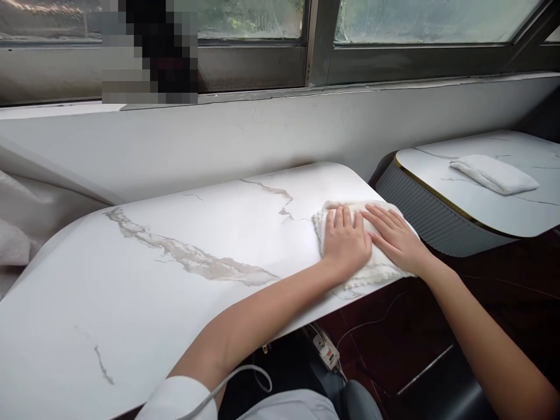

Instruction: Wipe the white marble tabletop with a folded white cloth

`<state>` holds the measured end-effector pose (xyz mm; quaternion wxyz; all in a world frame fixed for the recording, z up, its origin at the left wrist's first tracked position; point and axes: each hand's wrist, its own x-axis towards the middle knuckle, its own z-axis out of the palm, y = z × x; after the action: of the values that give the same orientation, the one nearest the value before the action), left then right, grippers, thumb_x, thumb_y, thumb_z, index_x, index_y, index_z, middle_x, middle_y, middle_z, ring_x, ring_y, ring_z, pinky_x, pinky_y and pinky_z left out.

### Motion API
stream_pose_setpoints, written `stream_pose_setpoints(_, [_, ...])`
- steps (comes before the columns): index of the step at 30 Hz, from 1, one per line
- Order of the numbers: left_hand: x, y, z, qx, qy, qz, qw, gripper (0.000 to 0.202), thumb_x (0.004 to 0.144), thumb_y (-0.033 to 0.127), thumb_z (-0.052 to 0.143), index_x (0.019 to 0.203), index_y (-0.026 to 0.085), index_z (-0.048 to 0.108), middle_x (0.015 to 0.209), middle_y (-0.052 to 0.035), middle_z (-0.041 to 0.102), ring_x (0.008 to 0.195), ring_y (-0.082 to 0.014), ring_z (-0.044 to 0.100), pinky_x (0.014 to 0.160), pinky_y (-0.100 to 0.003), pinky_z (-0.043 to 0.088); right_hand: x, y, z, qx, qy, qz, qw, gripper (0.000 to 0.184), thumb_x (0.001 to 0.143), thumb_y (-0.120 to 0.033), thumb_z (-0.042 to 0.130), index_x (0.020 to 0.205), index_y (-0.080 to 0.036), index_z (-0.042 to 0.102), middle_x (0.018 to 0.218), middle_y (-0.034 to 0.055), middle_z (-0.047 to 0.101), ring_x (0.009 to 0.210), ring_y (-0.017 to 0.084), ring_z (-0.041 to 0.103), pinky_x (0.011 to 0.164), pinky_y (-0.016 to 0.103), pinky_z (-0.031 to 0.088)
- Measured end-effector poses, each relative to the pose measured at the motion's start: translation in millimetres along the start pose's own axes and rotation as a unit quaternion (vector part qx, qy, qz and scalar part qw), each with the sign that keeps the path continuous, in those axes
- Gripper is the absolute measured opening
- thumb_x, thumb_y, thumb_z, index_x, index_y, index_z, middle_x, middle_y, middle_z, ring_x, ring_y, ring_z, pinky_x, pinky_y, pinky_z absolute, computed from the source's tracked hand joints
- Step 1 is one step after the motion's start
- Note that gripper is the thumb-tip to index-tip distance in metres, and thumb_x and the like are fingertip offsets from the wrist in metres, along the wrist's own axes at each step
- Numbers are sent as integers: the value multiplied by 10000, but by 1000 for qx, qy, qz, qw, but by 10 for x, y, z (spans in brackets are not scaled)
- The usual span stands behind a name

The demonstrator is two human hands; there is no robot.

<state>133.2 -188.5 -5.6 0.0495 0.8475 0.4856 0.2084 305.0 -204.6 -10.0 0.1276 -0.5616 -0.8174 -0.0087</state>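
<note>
A white cloth (380, 265) lies spread at the right end of a white marble-patterned table (144, 303). My left hand (346, 238) rests flat on the cloth's left part, its fingers stretched out and pointing away from me. Beside it my right hand (399, 238) presses flat on the cloth's right part, fingers extended toward the upper left. The two hands touch or nearly touch near the thumbs. The cloth reaches the table's right and front edges. Neither hand is closed around it.
A second marble-patterned table (424, 181) with a gold-trimmed edge and ribbed side stands to the right, bearing a folded white cloth (494, 174). Behind runs a white wall (262, 131) below windows. A power strip (324, 347) with a cable hangs below the near edge.
</note>
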Motion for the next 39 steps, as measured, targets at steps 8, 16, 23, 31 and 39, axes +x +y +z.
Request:
stream_pose_setpoints(8, [-150,406,-7,3,-50,16,999,552,1021,348,309,1459,33,431,1552,-220,403,1483,-340,303,1230,-509,224,-419,110,-124,-5,-46,75,996,579,1011,-460,197,1578,-355,251,1639,-28,269,1516,217,216,1242,532,183])
stream_pose_setpoints(16, [204,309,95,-9,-24,34,999,485,1001,292,342,1411,80,489,1509,-175,481,1439,-301,383,1212,-468,250,-96,50,-189,-14,-90,168,982,606,1005,-362,153,1550,-173,337,1651,105,212,1527,226,142,1232,523,179])
stream_pose_setpoints(23, [660,41,192,-26,-4,-13,1000,467,989,256,365,1404,90,502,1476,-171,511,1417,-289,403,1211,-447,231,534,264,-80,-7,-92,157,983,589,993,-304,208,1558,-194,335,1653,79,210,1528,245,140,1231,521,192])
stream_pose_setpoints(31, [1153,-447,204,-9,15,-45,999,428,986,246,370,1359,124,541,1424,-147,557,1356,-258,453,1193,-415,242,1380,452,110,76,-58,146,985,561,1000,-426,250,1495,-257,453,1625,28,306,1521,274,201,1219,566,193])
stream_pose_setpoints(39, [1530,-940,173,3,15,-68,998,417,989,231,348,1343,156,555,1387,-121,586,1323,-246,480,1179,-401,258,2006,501,364,86,12,75,993,516,1009,-428,278,1419,-246,533,1564,61,425,1479,243,310,1208,523,206])
